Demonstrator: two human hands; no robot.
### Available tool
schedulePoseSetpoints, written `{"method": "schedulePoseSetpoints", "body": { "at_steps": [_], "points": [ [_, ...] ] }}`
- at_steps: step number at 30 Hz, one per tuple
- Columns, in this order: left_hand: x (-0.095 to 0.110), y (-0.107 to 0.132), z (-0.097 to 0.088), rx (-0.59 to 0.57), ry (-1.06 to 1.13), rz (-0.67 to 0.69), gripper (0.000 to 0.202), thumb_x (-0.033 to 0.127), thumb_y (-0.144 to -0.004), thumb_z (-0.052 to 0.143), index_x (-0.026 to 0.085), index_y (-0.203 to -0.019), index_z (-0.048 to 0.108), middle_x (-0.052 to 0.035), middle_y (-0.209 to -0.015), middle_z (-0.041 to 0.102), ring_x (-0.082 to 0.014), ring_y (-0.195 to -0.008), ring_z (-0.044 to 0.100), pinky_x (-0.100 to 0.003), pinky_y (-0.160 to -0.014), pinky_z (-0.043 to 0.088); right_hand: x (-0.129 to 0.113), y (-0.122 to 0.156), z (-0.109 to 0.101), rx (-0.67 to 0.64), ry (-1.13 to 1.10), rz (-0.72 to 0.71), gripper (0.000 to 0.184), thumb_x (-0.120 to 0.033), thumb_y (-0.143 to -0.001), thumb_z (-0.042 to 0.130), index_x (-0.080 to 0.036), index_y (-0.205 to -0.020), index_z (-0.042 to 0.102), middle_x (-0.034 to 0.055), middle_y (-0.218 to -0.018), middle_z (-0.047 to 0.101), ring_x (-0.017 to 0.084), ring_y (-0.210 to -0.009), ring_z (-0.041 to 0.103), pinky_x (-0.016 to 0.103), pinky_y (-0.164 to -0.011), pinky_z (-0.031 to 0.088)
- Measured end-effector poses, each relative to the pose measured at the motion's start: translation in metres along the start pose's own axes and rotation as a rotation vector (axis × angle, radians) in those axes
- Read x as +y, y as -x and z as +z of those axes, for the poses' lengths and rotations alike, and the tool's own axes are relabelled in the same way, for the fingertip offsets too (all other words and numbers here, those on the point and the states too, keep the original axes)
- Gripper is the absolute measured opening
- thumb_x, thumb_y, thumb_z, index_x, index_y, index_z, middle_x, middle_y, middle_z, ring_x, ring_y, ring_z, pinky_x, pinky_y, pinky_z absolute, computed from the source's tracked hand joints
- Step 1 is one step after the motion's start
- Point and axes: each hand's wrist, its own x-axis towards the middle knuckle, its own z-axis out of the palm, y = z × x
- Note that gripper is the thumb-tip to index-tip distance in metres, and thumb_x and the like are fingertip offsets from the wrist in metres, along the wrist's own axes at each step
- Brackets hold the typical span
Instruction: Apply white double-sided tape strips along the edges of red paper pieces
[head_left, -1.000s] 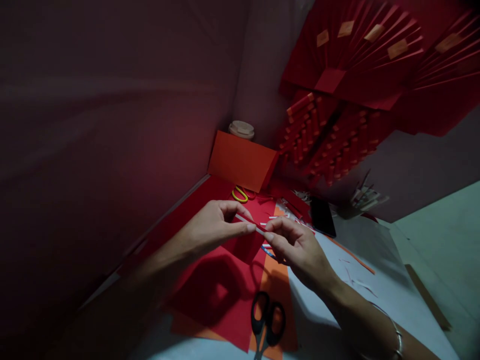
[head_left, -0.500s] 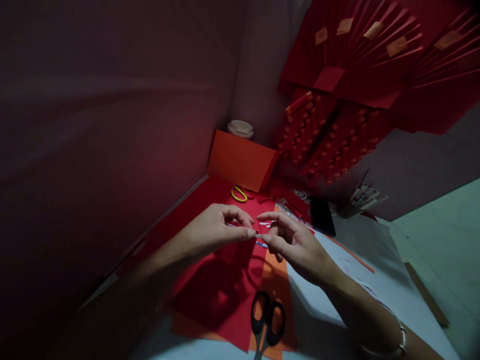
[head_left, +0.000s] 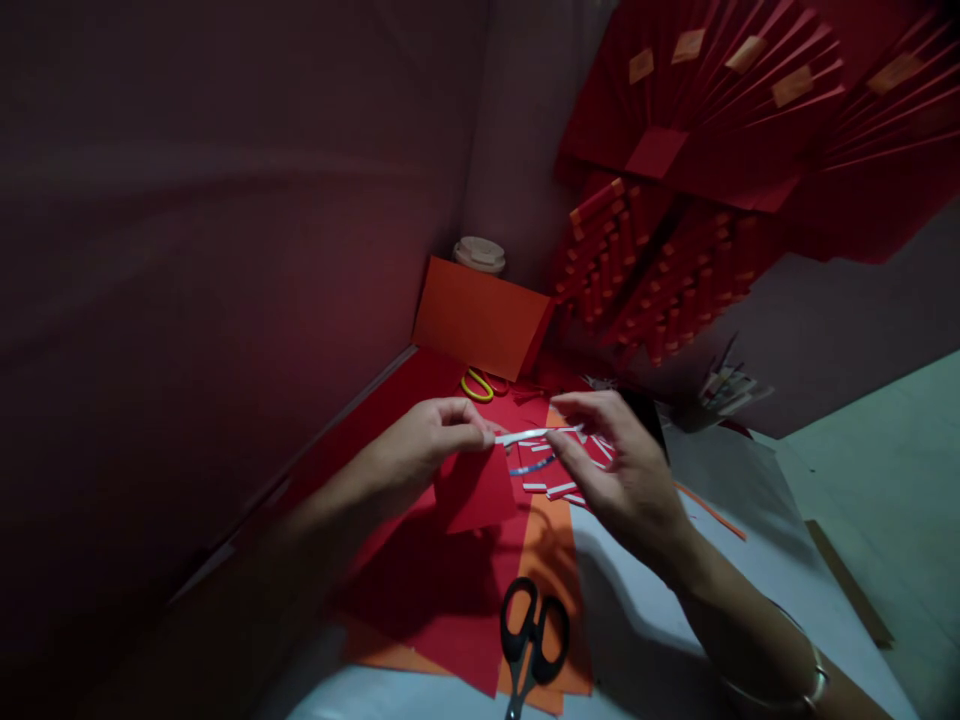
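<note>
My left hand pinches a small red piece of paper at its upper edge. A narrow white strip runs from the left fingertips across to my right hand, which has its thumb and fingers closed on the strip. Whether the strip is still stuck to the paper, I cannot tell. Behind and below it, a thin blue-and-white item shows in part. Red paper pieces with white strips lie under the right hand. Black-handled scissors rest nearer to me on orange paper.
Large red sheets cover the table's left side. Yellow-handled scissors lie before a folded orange card, with a lidded cup behind. A dark phone and a pen holder stand right. Red paper fans hang above.
My right hand has moved right, away from the left, and more of the white strip shows between them. The red piece now hangs in view below my left hand.
</note>
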Motion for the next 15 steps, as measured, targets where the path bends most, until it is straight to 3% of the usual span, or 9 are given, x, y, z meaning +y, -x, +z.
{"method": "schedulePoseSetpoints", "body": {
  "at_steps": [1,2,3,6,8,10,12,15],
  "points": [
    [0.001,0.0,-0.001,0.04,0.014,0.011,0.012,0.02,-0.063,0.071,0.017,-0.061,0.059,-0.0002,-0.061,0.061,-0.0184,-0.068,0.062,-0.029,-0.068,0.044,-0.004,0.0,-0.007,0.063,0.092,-0.071,0.021,-0.019,-0.087,0.06,-0.018,-0.108,0.059,0.0081,-0.102,0.059,0.02,-0.094,0.056,0.034,-0.084,0.045],
    [0.003,0.0,-0.001,0.075,0.033,0.019,0.013,0.021,-0.063,0.071,0.017,-0.062,0.059,0.0002,-0.06,0.061,-0.0181,-0.065,0.061,-0.029,-0.066,0.043,-0.009,0.002,-0.013,0.034,0.142,-0.127,0.021,-0.016,-0.087,0.06,-0.018,-0.107,0.059,0.0081,-0.102,0.059,0.02,-0.094,0.056,0.034,-0.085,0.045],
    [0.005,0.001,-0.002,0.103,0.055,0.023,0.013,0.021,-0.063,0.072,0.017,-0.063,0.059,0.0006,-0.059,0.061,-0.0179,-0.064,0.061,-0.029,-0.065,0.043,-0.014,0.005,-0.018,-0.077,0.157,-0.169,0.021,-0.014,-0.087,0.058,-0.019,-0.108,0.058,0.0078,-0.102,0.06,0.02,-0.095,0.056,0.033,-0.085,0.045],
    [0.011,0.005,-0.002,0.15,0.11,0.007,0.016,0.022,-0.063,0.073,0.017,-0.065,0.058,0.0018,-0.058,0.059,-0.0173,-0.063,0.061,-0.028,-0.063,0.043,-0.021,0.026,-0.017,-0.636,0.163,-0.237,0.02,-0.012,-0.089,0.055,-0.021,-0.106,0.059,0.0045,-0.097,0.064,0.017,-0.089,0.059,0.026,-0.076,0.047],
    [0.013,0.008,-0.002,0.149,0.125,-0.009,0.016,0.023,-0.063,0.073,0.017,-0.066,0.058,0.0022,-0.057,0.06,-0.0148,-0.058,0.058,-0.026,-0.06,0.041,-0.016,0.047,-0.003,-0.935,0.179,-0.36,0.007,-0.024,-0.09,0.061,-0.022,-0.096,0.061,0.0007,-0.089,0.066,0.015,-0.078,0.059,0.023,-0.066,0.046],
    [0.012,0.008,-0.002,0.144,0.144,-0.018,0.016,0.024,-0.064,0.073,0.017,-0.066,0.058,0.0021,-0.057,0.061,-0.0123,-0.052,0.055,-0.024,-0.056,0.04,-0.004,0.069,0.015,-0.963,0.238,-0.547,0.008,-0.028,-0.092,0.058,-0.021,-0.092,0.062,0.0009,-0.083,0.066,0.016,-0.072,0.058,0.025,-0.06,0.043],
    [0.01,0.007,-0.004,0.149,0.158,-0.013,0.016,0.025,-0.064,0.074,0.017,-0.067,0.06,0.0012,-0.06,0.064,-0.012,-0.052,0.055,-0.025,-0.056,0.041,0.008,0.086,0.029,-0.838,0.326,-0.658,0.011,-0.03,-0.094,0.055,-0.022,-0.094,0.063,0.002,-0.08,0.066,0.018,-0.067,0.056,0.028,-0.054,0.04],
    [0.006,0.003,-0.007,0.159,0.138,0.008,0.017,0.028,-0.064,0.076,0.017,-0.074,0.067,-0.0013,-0.066,0.069,-0.0155,-0.062,0.062,-0.028,-0.065,0.046,0.017,0.094,0.036,-0.803,0.361,-0.608,0.018,-0.032,-0.096,0.05,-0.022,-0.092,0.064,0.0022,-0.079,0.068,0.018,-0.064,0.056,0.028,-0.052,0.038]
  ]
}}
